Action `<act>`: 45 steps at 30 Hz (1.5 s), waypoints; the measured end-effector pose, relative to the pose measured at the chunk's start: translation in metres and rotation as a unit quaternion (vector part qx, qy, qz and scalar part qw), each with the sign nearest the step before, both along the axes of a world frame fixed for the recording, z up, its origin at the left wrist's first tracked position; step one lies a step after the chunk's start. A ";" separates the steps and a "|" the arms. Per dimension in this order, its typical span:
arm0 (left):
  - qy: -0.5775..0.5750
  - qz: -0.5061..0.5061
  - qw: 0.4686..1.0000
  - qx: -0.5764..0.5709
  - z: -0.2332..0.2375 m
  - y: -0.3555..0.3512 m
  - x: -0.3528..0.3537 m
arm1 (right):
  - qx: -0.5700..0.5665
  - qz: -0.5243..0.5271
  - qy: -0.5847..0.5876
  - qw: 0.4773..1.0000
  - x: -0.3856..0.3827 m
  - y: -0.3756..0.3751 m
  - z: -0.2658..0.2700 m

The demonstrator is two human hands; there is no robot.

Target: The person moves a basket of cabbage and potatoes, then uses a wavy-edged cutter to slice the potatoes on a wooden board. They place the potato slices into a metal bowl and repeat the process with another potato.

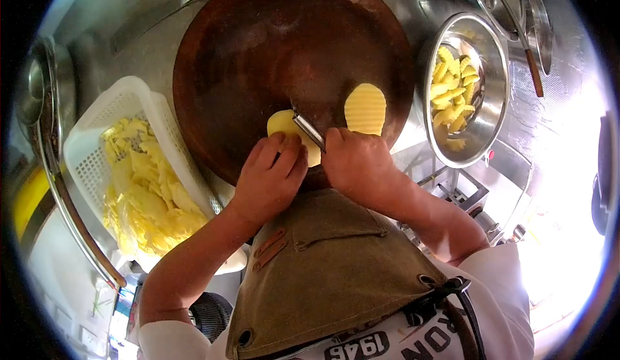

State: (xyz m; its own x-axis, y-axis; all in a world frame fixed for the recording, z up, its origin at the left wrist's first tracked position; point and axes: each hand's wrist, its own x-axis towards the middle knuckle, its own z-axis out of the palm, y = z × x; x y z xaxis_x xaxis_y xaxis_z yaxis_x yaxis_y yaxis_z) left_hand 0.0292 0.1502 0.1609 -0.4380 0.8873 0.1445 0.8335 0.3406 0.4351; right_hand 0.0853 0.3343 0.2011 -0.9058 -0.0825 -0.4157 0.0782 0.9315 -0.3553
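Observation:
On the dark round chopping board (278,50), my left hand (270,172) holds down a peeled potato (279,123), its fingers bent over the near side. My right hand (361,166) is closed around a narrow metal crinkle cutter (309,130), whose shiny blade slants across the potato. The cutter's handle is hidden inside my fist. Just beyond the right hand lies a flat potato slice (365,109) with a ridged face, its lower end close to my knuckles.
Right of the board stands a steel bowl (489,124) with several ridged potato pieces (452,88). A white plastic basket (87,137) on the left holds yellow potatoes in clear plastic (145,185). Wooden-handled utensils lie at both sides, including a handle (533,72) at upper right.

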 end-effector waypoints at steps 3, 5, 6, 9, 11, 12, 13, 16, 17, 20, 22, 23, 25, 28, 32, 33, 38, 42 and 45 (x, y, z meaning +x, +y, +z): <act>0.004 -0.007 1.000 -0.017 0.001 0.001 0.002 | -0.030 -0.039 0.017 0.999 0.002 -0.002 0.014; -0.004 -0.006 0.999 -0.031 0.000 0.001 0.005 | -0.043 -0.026 0.033 0.998 0.002 -0.005 0.028; -0.011 -0.001 0.999 -0.034 0.001 0.000 0.006 | -0.043 -0.004 0.038 0.998 0.005 -0.009 0.035; -0.077 0.049 0.996 -0.013 0.000 0.004 0.008 | -0.049 0.002 0.050 0.998 0.003 -0.012 0.038; -0.154 0.115 0.981 -0.012 -0.012 0.001 0.018 | -0.058 -0.004 0.037 0.998 0.001 -0.012 0.036; -0.133 0.075 0.988 -0.024 -0.013 -0.001 0.014 | -0.055 0.005 0.031 0.998 0.001 -0.011 0.037; -0.111 0.051 0.992 -0.021 -0.011 0.000 0.012 | -0.052 0.015 0.025 0.998 0.000 -0.011 0.037; -0.097 0.030 0.995 -0.008 -0.005 0.002 0.009 | -0.045 0.024 0.023 0.998 -0.002 -0.008 0.040; -0.124 0.056 0.991 0.000 -0.007 0.002 0.012 | -0.043 0.023 0.026 0.998 -0.002 -0.008 0.040; -0.138 0.077 0.987 0.009 -0.006 0.004 0.012 | -0.043 0.012 0.040 0.998 -0.003 -0.010 0.040; -0.119 0.070 0.990 0.008 -0.005 0.003 0.011 | -0.049 0.016 0.064 0.997 -0.003 -0.009 0.039; -0.108 0.063 0.992 0.005 -0.004 0.003 0.011 | -0.052 0.018 0.074 0.996 -0.002 -0.009 0.038; -0.091 0.052 0.994 0.001 -0.003 0.002 0.011 | -0.051 0.016 0.068 0.996 -0.002 -0.010 0.037; -0.074 0.045 0.996 -0.004 -0.001 0.003 0.009 | -0.006 0.051 0.074 0.996 0.000 -0.010 0.032; -0.041 0.045 0.998 -0.014 0.002 0.002 0.013 | -0.020 0.044 -0.010 0.999 -0.009 -0.010 0.002; -0.021 0.044 0.999 -0.013 0.000 0.004 0.010 | -0.023 0.020 -0.010 0.999 -0.009 -0.010 0.003; 0.029 0.014 0.999 -0.023 0.004 0.000 0.009 | 0.036 -0.041 -0.055 0.997 -0.007 -0.004 0.005; 0.022 0.020 1.000 -0.008 0.000 -0.003 0.010 | 0.041 -0.146 -0.064 0.986 -0.006 0.017 0.016; 0.016 0.023 1.000 0.004 -0.004 -0.011 0.013 | -0.017 -0.108 -0.074 0.991 -0.008 -0.003 0.037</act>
